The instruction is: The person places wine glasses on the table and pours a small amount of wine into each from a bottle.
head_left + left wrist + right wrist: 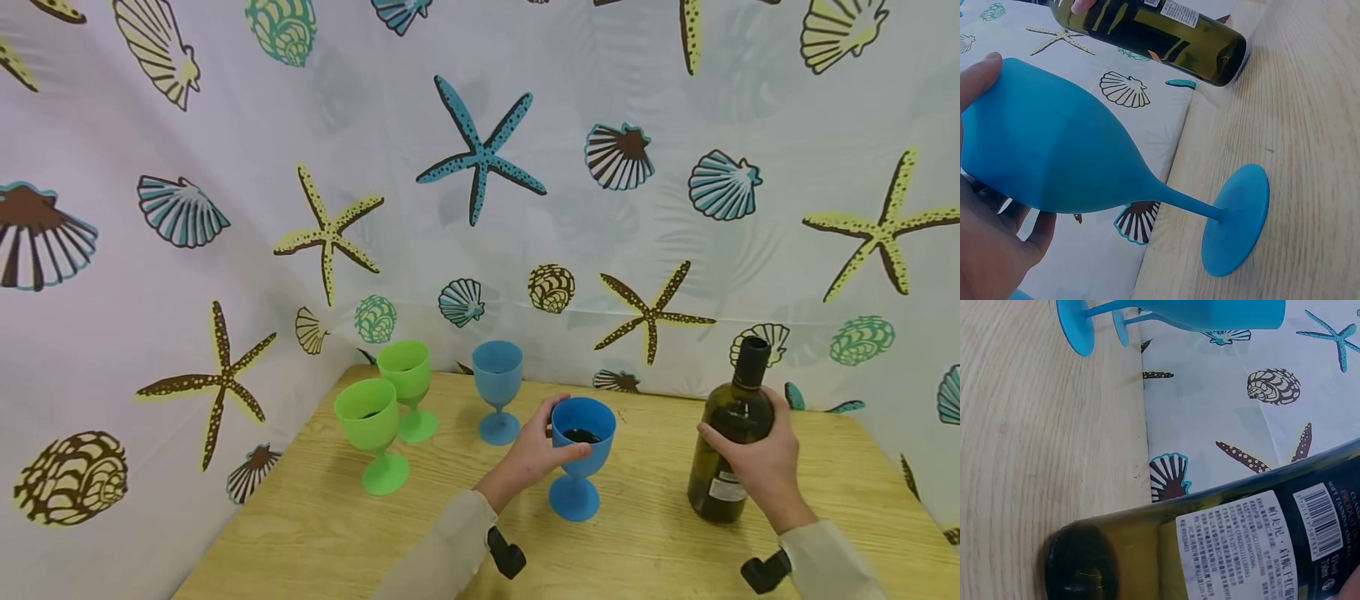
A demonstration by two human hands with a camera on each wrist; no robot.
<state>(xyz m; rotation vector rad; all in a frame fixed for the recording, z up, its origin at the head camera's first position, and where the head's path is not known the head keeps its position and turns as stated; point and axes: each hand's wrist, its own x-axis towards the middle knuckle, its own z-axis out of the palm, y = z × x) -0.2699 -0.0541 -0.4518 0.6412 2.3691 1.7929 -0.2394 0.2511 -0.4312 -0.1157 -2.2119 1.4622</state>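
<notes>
My left hand (529, 450) holds a blue plastic goblet (585, 460) by its bowl, thumb across the near side and fingers around the left. Dark liquid shows inside the bowl. In the left wrist view the round foot (1238, 222) is at the wooden surface. To the right, my right hand (767, 457) grips a dark green wine bottle (712, 479) around its upper body. The bottle stands upright, its neck uncorked, and the right wrist view shows a white printed label (1238, 550) low on its back.
A second blue goblet (497, 379) stands behind my left hand. Two green goblets (367, 425) stand at the left, with dark contents in view. The wooden table (315, 525) ends at a white curtain (360, 125) printed with shells and starfish, behind and on both sides.
</notes>
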